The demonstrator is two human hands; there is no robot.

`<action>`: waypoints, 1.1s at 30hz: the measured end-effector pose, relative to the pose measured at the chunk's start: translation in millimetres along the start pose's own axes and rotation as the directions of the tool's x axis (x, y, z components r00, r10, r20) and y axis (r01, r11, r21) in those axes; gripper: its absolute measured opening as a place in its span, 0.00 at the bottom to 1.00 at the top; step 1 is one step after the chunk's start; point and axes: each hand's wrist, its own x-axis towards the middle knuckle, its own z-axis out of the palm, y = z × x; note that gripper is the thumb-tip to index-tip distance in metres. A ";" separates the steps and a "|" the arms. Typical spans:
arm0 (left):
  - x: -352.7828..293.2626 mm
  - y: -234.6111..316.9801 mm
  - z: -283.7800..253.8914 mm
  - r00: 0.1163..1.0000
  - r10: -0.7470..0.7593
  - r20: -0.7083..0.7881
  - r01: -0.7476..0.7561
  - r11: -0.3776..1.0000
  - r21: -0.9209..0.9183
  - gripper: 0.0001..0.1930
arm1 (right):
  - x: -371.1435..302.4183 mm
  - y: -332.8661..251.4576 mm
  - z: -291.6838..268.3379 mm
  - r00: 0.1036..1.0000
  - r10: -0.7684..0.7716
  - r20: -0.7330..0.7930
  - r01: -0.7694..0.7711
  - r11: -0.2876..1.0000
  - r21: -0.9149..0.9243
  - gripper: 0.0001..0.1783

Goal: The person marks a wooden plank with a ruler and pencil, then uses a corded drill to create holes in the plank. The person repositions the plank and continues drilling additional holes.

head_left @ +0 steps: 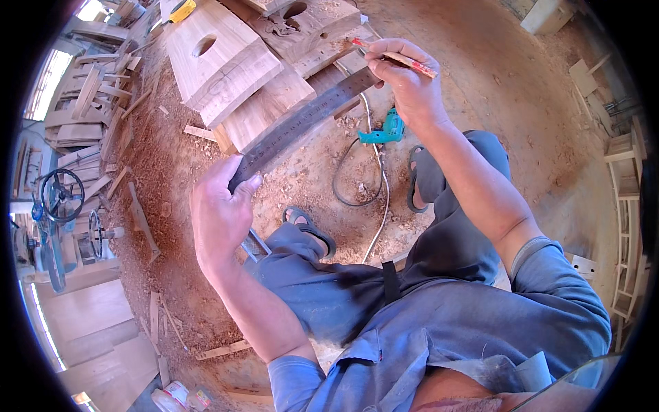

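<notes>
A broad, dark steel ruler (302, 127) with markings along its edges is held slantwise in front of me. My left hand (223, 209) grips its near left end between thumb and fingers. At the far right end, my right hand (410, 86) pinches the ruler and also holds a flat carpenter's pencil (410, 64), red and pale wood. Just beyond the ruler lie thick wooden pieces: a tapered board (226, 65) with an oval hole and a board (268, 103) partly covered by it. The ruler hides some of their near edges.
A teal power drill (384, 129) lies on the floor with its cord beside my feet. A yellow tape measure (182, 10) rests at the back. Wood shavings (165, 192) cover the floor. Stacked offcuts (89, 96) and a machine with a handwheel (62, 196) stand left.
</notes>
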 end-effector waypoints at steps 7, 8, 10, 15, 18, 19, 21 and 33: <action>-0.3 3.4 -1.1 0.998 -0.058 0.020 0.059 0.998 -0.004 0.14 | -0.3 0.3 0.6 1.000 0.022 -0.012 -0.022 1.000 -0.003 0.10; -0.3 3.8 -1.5 0.996 -0.077 0.035 0.077 0.997 0.012 0.16 | 0.1 0.6 0.5 1.000 0.022 -0.016 -0.023 1.000 -0.008 0.10; -0.2 4.4 -2.3 0.995 -0.087 0.042 0.086 0.996 0.024 0.18 | 1.0 1.2 0.2 1.000 0.018 -0.012 -0.018 1.000 -0.013 0.10; 0.3 4.4 -3.6 0.990 -0.119 0.074 0.117 0.993 0.036 0.18 | 2.0 2.0 0.2 1.000 0.021 -0.002 -0.021 1.000 0.007 0.11; 0.0 4.2 -3.4 0.992 -0.106 0.065 0.103 0.994 0.044 0.18 | 1.0 1.5 1.8 1.000 0.026 -0.001 -0.026 0.998 0.051 0.12; -0.2 4.1 -3.2 0.992 -0.111 0.056 0.109 0.994 0.032 0.18 | 0.6 1.5 2.5 1.000 0.018 -0.004 -0.018 0.998 0.062 0.11; -0.4 4.2 -2.2 0.992 -0.119 0.038 0.119 0.993 0.021 0.18 | 0.0 1.6 3.4 1.000 0.001 -0.004 0.000 0.996 0.093 0.10; 0.7 7.9 -4.8 0.997 -0.067 0.024 0.068 0.997 -0.042 0.17 | 2.2 5.7 -2.5 0.999 0.033 0.009 -0.034 0.995 0.091 0.13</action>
